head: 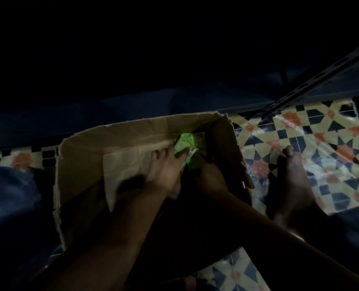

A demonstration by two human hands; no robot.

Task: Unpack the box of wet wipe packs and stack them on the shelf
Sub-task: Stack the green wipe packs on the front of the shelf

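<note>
An open brown cardboard box (86, 148) stands on the floor in dim light. Both my arms reach down into it. Green wet wipe packs (188, 141) lie in the box's far right corner. My left hand (166, 166) lies on the packs' left side, fingers spread along them and thumb over the top. My right hand (210, 175) grips the packs from the near right side, its fingers curled and mostly in shadow. How many packs there are is hidden by the hands and the dark.
The floor is patterned tile (321, 143) in cream, black and orange. My bare foot (290, 181) rests right of the box. A slotted metal shelf post (313, 82) slants at upper right. Blue cloth (8, 196) lies at left. The upper half is dark.
</note>
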